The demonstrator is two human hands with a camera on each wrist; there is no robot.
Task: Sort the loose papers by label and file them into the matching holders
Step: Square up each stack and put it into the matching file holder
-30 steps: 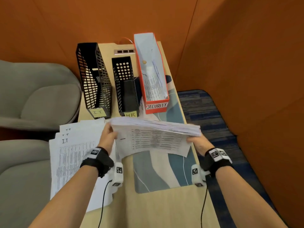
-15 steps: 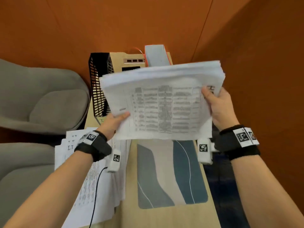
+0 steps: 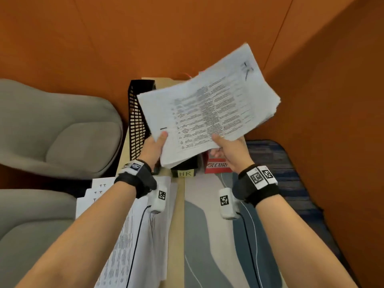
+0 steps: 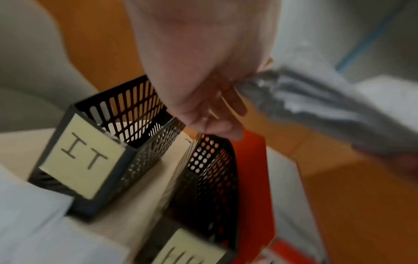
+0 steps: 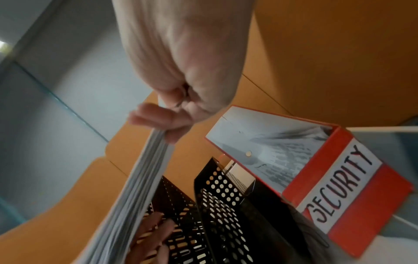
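A thick stack of printed papers [image 3: 207, 113] marked "HR" in its far right corner hangs tilted above the holders. My left hand [image 3: 157, 142] pinches its near left corner, thumb on top. My right hand [image 3: 225, 147] grips the near edge, thumb on top and fingers underneath. The stack's edge [image 5: 144, 178] shows in the right wrist view. Below stand the black mesh IT holder [image 4: 83, 159], the black perforated HR holder [image 3: 185, 173] and the red SECURITY holder [image 5: 339, 187] with papers inside. A pile of IT papers [image 3: 124, 229] lies on the table at the left.
The narrow wooden table [image 3: 178, 235] carries a grey-blue mat [image 3: 207, 235]. Grey seats [image 3: 52, 132] stand to the left, orange walls [image 3: 187, 28] close behind and to the right. Wrist-camera cables [image 3: 135, 235] hang over the IT pile.
The stack rose from the table and turned, its far end now tipped up to the right. My right hand slid from the stack's right side to its near edge.
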